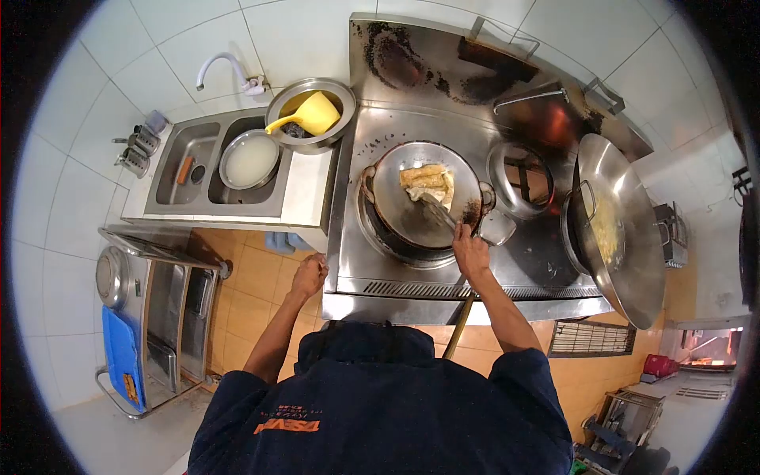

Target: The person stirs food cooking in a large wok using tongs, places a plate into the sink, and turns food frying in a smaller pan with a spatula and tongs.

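Note:
My right hand (472, 253) is closed around the handle of a metal utensil (438, 207); whether it is tongs or a turner, I cannot tell. Its tip touches folded, golden-brown pieces of food (425, 176) in a two-handled wok (396, 214) on the stove. Beside that hand, a broad metal wok spatula (497, 227) lies at the wok's right edge. A long wooden handle (459, 324) runs below my right forearm over the stove's front. My left hand (309, 275) hangs apart from everything near the stove's left front corner, fingers curled with nothing visible in them.
A large wok (625, 237) with yellowish contents tilts at the right, beside an open burner ring (521, 180). At the left is a double sink (178, 198) holding a bowl of cloudy liquid (248, 161). A yellow dipper (315, 115) rests in a steel basin (346, 99).

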`<state>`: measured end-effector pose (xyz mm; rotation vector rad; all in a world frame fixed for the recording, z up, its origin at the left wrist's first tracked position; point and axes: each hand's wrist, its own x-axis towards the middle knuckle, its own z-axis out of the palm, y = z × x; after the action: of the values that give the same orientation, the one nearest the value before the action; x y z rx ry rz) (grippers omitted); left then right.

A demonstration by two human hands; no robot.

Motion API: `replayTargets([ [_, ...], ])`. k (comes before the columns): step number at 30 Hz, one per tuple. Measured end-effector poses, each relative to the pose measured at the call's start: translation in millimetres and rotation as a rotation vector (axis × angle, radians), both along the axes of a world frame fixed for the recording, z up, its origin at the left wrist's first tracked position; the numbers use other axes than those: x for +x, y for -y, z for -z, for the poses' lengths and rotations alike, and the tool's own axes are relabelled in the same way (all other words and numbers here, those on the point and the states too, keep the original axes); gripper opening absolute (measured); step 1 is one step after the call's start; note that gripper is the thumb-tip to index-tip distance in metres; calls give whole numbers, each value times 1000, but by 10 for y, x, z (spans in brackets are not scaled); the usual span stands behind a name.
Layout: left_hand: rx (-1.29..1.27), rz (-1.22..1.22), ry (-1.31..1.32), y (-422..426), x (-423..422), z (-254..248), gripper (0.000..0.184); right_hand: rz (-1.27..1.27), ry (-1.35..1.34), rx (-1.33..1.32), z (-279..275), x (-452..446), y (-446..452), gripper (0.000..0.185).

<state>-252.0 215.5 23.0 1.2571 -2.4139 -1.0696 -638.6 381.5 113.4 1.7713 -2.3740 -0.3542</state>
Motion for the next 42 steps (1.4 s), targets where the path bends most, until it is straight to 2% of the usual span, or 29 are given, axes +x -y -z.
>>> replayTargets([
  [4, 78, -11, 64, 6, 8, 11, 19, -14, 53, 33, -224, -21, -72, 39],
  [10, 52, -30, 78, -55, 21, -82, 16, 148, 376, 22, -243, -198, -82, 38],
  [16, 75, 15, 51, -47, 60, 5, 17, -77, 787, -368, -156, -366, -150, 38],
  [19, 80, 15, 67, -61, 71, 22, 17, 518, 1445, -285, -238, -184, -200, 45],
  [22, 74, -14, 49, -91, 70, 16, 17, 602, 1638, -322, -347, -29, -229, 51],
  [28, 95, 3, 22, -69, 42, 35, 15, 558, 1707, -364, -447, 238, -197, 58],
  [32, 94, -1, -9, -87, 29, -58, 13, 600, 1936, -456, -440, 352, -353, 37],
  [35, 113, 11, -34, -104, 31, -42, 13, 767, 2074, -462, -290, 260, -617, 17],
  [38, 106, 27, -38, -97, 88, 64, 13, 960, 2231, -509, -96, 197, -861, 15],
  [39, 111, 31, -40, -109, 95, 52, 13, 1050, 2310, -616, -119, 240, -880, 14],
  [42, 89, 42, -24, -148, 63, 26, 13, 1142, 2360, -630, -142, 269, -908, 18],
])
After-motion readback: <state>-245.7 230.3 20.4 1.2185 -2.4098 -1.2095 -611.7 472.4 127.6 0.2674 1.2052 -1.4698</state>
